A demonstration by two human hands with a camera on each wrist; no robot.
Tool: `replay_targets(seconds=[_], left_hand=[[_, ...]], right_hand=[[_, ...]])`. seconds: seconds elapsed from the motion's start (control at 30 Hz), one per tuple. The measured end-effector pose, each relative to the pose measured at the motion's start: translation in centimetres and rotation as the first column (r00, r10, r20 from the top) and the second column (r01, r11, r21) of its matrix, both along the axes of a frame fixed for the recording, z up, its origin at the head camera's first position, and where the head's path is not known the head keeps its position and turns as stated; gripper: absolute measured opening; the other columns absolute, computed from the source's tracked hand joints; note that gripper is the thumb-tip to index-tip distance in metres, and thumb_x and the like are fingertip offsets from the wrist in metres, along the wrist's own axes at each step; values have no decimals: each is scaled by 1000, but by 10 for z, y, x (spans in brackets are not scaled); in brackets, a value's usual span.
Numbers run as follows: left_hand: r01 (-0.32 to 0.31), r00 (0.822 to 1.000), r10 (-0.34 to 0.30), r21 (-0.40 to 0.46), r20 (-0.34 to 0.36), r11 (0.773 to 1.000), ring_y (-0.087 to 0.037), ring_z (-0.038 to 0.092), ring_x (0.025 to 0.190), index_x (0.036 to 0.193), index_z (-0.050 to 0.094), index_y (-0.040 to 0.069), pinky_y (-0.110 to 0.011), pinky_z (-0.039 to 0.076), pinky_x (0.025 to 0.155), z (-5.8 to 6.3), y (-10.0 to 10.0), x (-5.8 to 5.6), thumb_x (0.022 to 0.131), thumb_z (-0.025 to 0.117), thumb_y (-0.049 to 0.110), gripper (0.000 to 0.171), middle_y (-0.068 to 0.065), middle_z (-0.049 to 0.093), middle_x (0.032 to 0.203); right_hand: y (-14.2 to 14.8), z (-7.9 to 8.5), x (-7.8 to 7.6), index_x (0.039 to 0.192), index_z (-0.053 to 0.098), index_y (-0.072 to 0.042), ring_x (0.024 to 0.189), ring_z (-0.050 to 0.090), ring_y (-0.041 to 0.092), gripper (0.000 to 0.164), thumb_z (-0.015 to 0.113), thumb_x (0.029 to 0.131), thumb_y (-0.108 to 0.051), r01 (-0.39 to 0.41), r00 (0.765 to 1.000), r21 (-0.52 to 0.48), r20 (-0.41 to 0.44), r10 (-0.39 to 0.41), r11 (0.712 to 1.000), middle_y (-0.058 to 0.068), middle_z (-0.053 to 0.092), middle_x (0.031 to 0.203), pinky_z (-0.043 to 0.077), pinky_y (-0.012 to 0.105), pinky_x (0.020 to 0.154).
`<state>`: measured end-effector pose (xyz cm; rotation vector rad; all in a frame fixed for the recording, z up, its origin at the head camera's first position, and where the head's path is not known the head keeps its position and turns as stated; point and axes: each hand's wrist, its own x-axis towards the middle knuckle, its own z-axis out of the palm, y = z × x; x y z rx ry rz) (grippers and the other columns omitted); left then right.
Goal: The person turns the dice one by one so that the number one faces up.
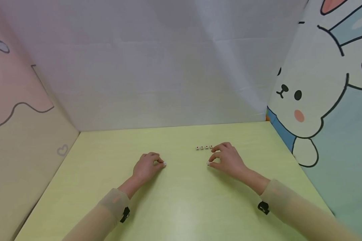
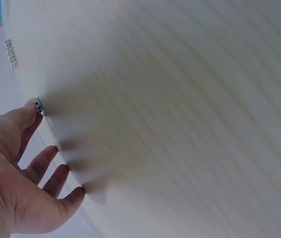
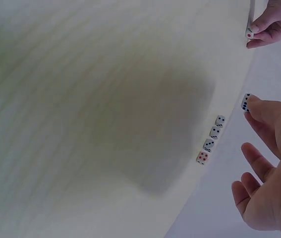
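Observation:
Between thumb and forefinger, my left hand (image 1: 147,166) pinches a small white die (image 2: 38,105) on the left-middle of the table; its other fingertips touch the tabletop in the left wrist view. My right hand (image 1: 228,160) pinches another white die (image 3: 246,102) with dark pips, and the right wrist view shows it raised off the surface. Just beyond that hand, several white dice (image 1: 202,147) stand in a short row with small gaps. In the right wrist view the row's nearest die (image 3: 202,157) shows red pips on top, the others dark ones.
The pale yellow table (image 1: 175,201) meets a whitish back curtain (image 1: 157,77). A pink and cream panel (image 1: 18,147) borders it on the left. On the right stands a panel with a cartoon rabbit (image 1: 307,100).

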<state>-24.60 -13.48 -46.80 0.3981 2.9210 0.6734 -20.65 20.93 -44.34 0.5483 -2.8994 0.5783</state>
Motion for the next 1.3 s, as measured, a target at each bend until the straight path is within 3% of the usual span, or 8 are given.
replay_targets(seconds=[0.77,1.0,1.3], left_hand=[[6,1000,-6,2,-4,1000,-39,50,131,99,78,21,-54,50,96,-4,-2,-1,96,74,37,17,-10,60,142],[13,1000,-13,6,-11,1000,-39,50,131,100,78,21,-54,50,97,-4,-1,-1,96,74,38,18,-10,60,141],[10,1000,-10,7,-11,1000,-41,50,131,101,79,20,-55,51,96,-4,-2,0,96,73,37,18,-10,60,142]], right_hand=[[-3,-27,1,83,81,-25,117,51,32,9,89,80,-28,-31,998,45,48,29,998,3,69,114,43,53,99],[9,-23,4,94,82,-21,120,49,36,14,86,81,-23,-4,998,38,69,1,999,5,67,118,42,54,102],[18,-19,10,96,83,-18,114,51,35,13,84,84,-24,31,995,63,93,-36,998,5,68,112,44,55,96]])
